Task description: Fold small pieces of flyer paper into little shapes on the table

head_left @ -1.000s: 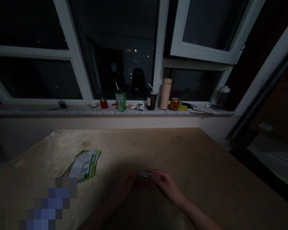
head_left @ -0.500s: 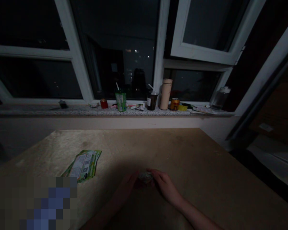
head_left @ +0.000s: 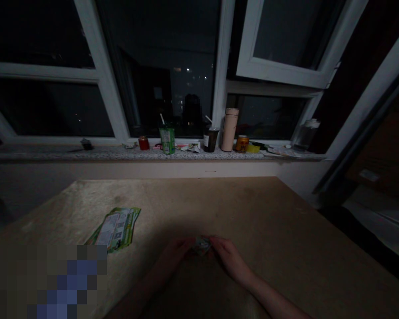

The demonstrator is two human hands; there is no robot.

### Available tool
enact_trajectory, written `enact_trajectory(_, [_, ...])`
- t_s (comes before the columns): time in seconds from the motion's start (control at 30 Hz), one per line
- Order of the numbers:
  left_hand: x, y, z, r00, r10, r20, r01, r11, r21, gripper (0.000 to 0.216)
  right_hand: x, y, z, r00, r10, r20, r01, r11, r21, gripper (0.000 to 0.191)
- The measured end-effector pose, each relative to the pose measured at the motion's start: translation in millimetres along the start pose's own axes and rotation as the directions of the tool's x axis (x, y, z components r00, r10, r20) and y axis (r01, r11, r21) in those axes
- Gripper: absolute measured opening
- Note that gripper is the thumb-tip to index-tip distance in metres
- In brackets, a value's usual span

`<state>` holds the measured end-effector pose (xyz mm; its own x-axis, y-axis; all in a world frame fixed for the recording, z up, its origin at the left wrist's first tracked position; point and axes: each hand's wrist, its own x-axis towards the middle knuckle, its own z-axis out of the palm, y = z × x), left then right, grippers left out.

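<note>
A white-framed window (head_left: 166,53) full of night looms over a pale brown table (head_left: 232,204), whose near left part is lost behind pixelation. A speckled windowsill (head_left: 46,155) runs between them.

At the table's near side, two bare hands work in dim light. The right hand (head_left: 228,252), fingers bent and drawn narrow, holds the right edge of a small packet (head_left: 202,246); the left hand (head_left: 177,251), in deeper shadow, holds the opposite edge, its thumb too dark to tell.

To their left, well apart, lies a green packet (head_left: 119,228), its near end hidden by the pixelation; whether a second is beneath cannot be told. Lined up on the sill are one tall pink bottle (head_left: 230,130), one clear bottle (head_left: 305,136), two cups with straws, one green cup (head_left: 167,141) and one dark cup (head_left: 211,141), one orange can (head_left: 242,144) and one red jar (head_left: 143,143).

Smallest is the single crinkled packet between the hands, glinting faintly.
</note>
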<state>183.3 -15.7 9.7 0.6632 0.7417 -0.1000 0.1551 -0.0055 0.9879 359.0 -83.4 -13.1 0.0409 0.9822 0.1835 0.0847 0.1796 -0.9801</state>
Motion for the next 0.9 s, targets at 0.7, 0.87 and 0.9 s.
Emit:
enact_trajectory(0.7, [4, -8, 2, 0.979, -0.03, -0.203, 0.003, 0.992, -0.129, 0.039, 6, 7, -3, 0.951, 0.134, -0.277, -0.119, 0.99, 0.072, 0.047])
enact_trajectory(0.87, [6, -13, 3, 0.979, -0.04, -0.2, 0.017, 0.993, -0.115, 0.042, 6, 5, -2, 0.931, 0.163, -0.328, -0.139, 0.985, 0.098, 0.046])
enact_trajectory(0.9, [6, -14, 3, 0.979, -0.04, -0.202, 0.019, 0.994, -0.103, 0.044, 6, 4, -1, 0.927, 0.168, -0.335, -0.135, 0.984, 0.119, 0.045])
